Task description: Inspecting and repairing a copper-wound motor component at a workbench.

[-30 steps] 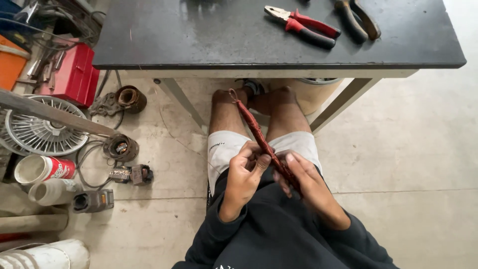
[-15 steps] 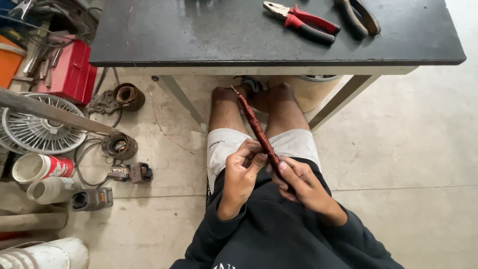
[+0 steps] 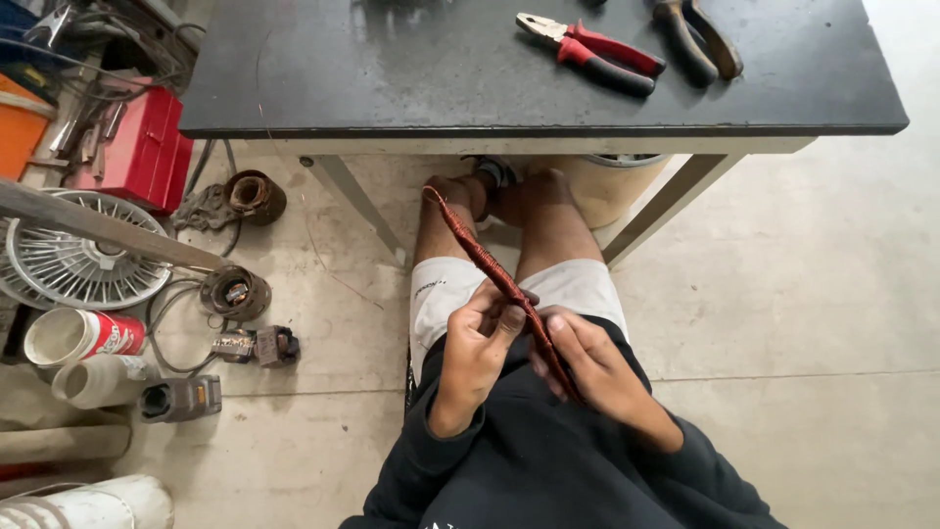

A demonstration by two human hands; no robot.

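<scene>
I sit on a stool with a long thin bundle of reddish-copper wire (image 3: 477,251) held slantwise over my lap. Its far end points up and left toward my knee, under the table edge. My left hand (image 3: 480,345) pinches the bundle near its middle with thumb and fingers. My right hand (image 3: 586,360) grips the lower end of the bundle against my dark sweatshirt. Both hands are close together, almost touching.
A dark-topped table (image 3: 392,88) stands ahead with red-handled pliers (image 3: 592,51) and another pair of pliers (image 3: 697,37). A cream bucket (image 3: 607,186) sits under it. On the floor at left lie a red toolbox (image 3: 142,147), a fan guard (image 3: 78,260), motor parts (image 3: 235,292) and cans (image 3: 83,335).
My hands have slid slightly along the wire bundle and the left fingers have shifted their pinch. The bundle's far end stays near my left knee.
</scene>
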